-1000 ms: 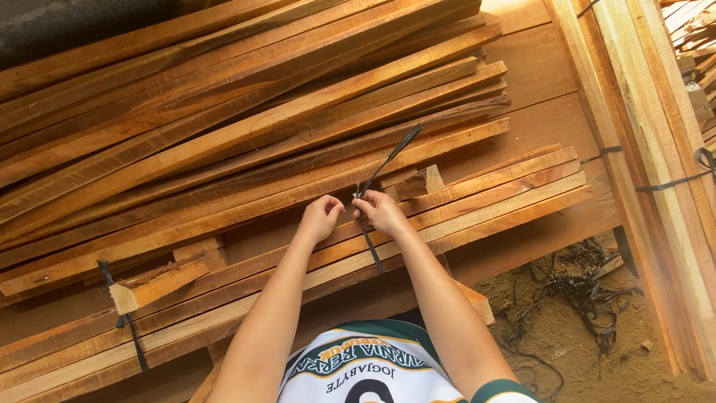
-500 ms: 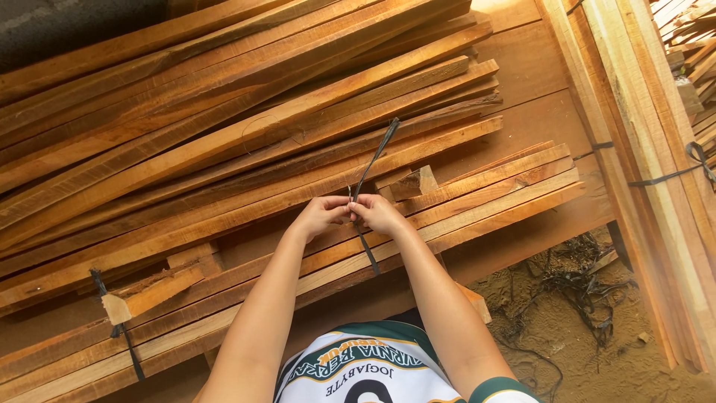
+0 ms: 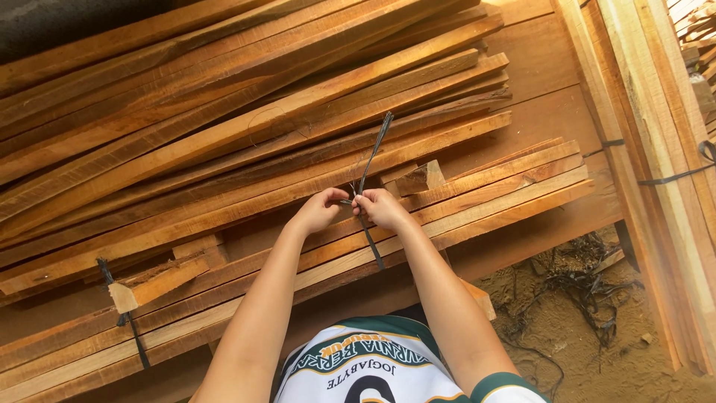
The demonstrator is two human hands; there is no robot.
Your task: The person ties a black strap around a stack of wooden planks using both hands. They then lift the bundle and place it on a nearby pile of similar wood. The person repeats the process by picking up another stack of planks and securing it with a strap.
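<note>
Your L hand [image 3: 319, 212] and R hand [image 3: 382, 208] meet knuckle to knuckle over the bundle of wooden slats [image 3: 418, 198], both pinched shut on the same dark strap [image 3: 371, 160]. Fingers are curled tight, thumbs on top, w/ no gap showing btwn fingertips and strap. Exactly which fingers clamp it, can't tell; the grip point is hidden under your knuckles.

The strap itself: thin, flat, black or v. dark grey band, narrow like a ribbon. From the grip one end runs up and away to the R, fairly straight, lying across a few slats; it looks doubled or split near its far tip. The other end drops below the grip toward you, short, slightly bent, resting on the near slats. Some thin frayed strands stick out right at the pinch.

Just R of the grip sits a short wood offcut [image 3: 419, 177] on the slats. Far L of the grip, another black strap [image 3: 127, 322] wraps a second bundle, w/ a cut slat end [image 3: 124, 297] poking out beside it. Below-R of your hands, loose dark strap scraps [image 3: 574, 277] lie on sandy ground [image 3: 589, 351].
</note>
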